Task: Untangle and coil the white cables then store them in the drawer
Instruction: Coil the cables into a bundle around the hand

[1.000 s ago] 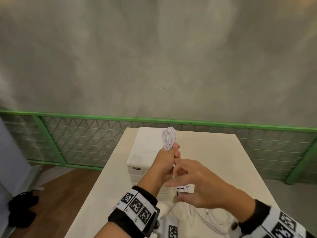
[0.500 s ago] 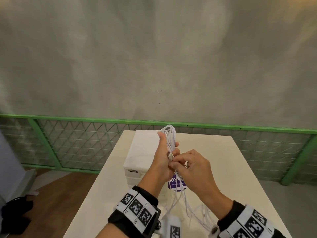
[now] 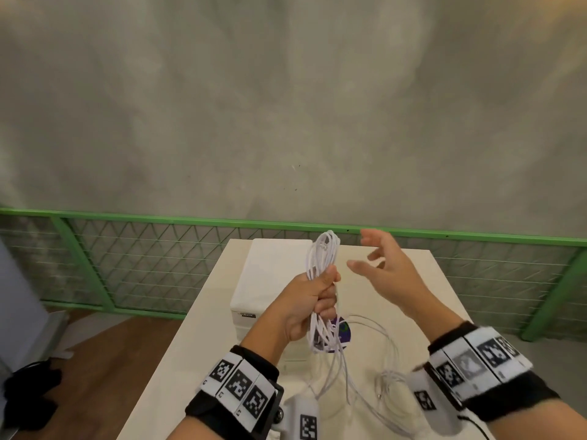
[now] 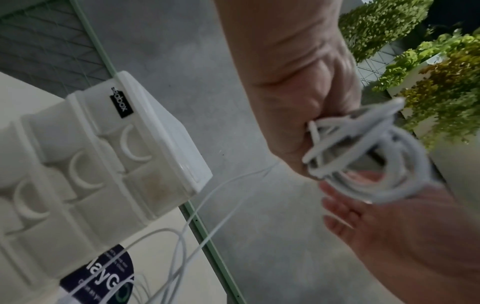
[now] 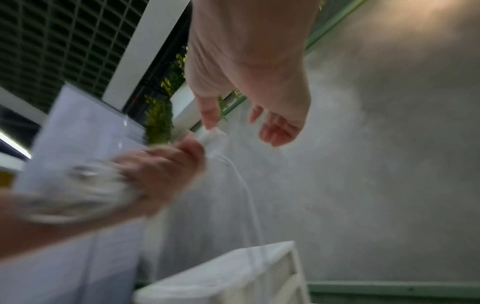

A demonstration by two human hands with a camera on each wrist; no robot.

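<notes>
Item: left hand, which I am seeing fisted round a coiled white cable bundle above the desk, beside the drawer unit. Right hand is hovering spread, holding nothing. Loose strands are trailing toward the near edge; the right-wrist view is blurring.

grey concrete wall, green mesh railing, wooden floor.

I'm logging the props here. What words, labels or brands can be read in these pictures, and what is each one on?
"sobox": black tag on the white drawer unit; the first letters are uncertain.
"ayG": large letters, partly cut off, on the purple round sticker on the table.
Small print below that on the sticker: too blurred to read.
Wristband markers: square codes, small digits unreadable.
</notes>
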